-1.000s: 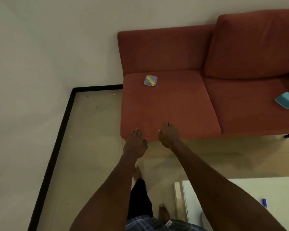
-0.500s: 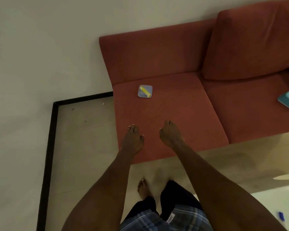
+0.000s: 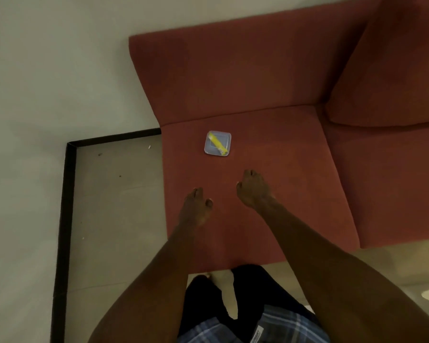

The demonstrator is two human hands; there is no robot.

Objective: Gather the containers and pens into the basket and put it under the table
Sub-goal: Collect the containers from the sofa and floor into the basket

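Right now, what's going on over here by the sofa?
A person stands at a red sofa, both bare arms stretched out over the seat cushion. The left hand and right hand are both empty, fingers loosely curled. Ahead of them on the cushion lies a small clear container with a yellow pen resting diagonally on it. Neither hand touches it yet. No basket is in view.

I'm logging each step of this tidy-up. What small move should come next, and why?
Probably reach the right hand forward to the container on the sofa. Both hands look empty; the left hand sits further back, and the yellow pen lies on the container.
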